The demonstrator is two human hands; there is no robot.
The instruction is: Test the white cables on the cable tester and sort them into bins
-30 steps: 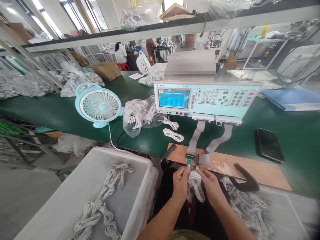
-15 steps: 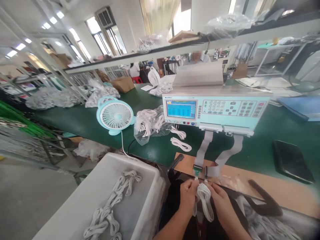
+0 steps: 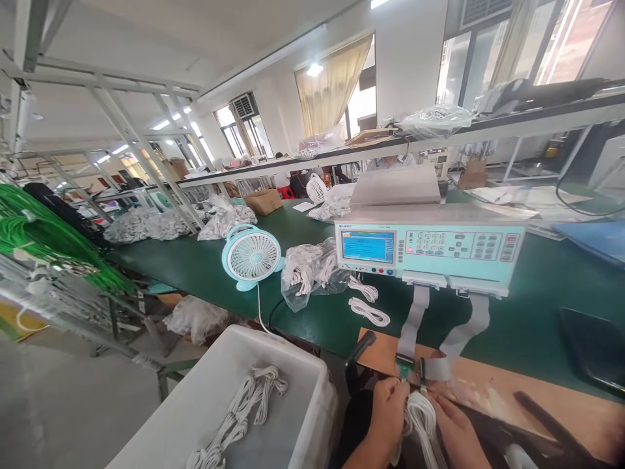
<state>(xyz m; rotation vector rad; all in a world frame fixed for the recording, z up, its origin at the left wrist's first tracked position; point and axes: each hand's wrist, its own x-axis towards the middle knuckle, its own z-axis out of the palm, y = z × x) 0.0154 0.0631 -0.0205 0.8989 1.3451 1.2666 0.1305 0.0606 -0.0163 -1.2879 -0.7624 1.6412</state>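
Note:
My left hand [image 3: 387,410] and my right hand [image 3: 452,426] sit at the bottom edge, side by side, both gripping a coiled white cable [image 3: 420,417] between them. The cable's ends point up at two small connectors [image 3: 413,371] on grey ribbon cables [image 3: 415,319] that hang from a pale teal test machine [image 3: 430,251] with a lit blue screen. The connectors rest on a brown board [image 3: 488,391] at the near edge of the green bench [image 3: 195,260].
A white bin [image 3: 293,371] holding several coiled white cables stands at my lower left. On the bench are a teal desk fan [image 3: 252,256], a clear bag of cables [image 3: 307,270], two loose coils [image 3: 368,311] and a black phone [image 3: 593,345]. Green cables [image 3: 43,234] hang at far left.
The view has tilted up and swung left, so my hands and the cable now sit lower and further right in the picture. Both hands keep their grip on the coiled cable at the connectors.

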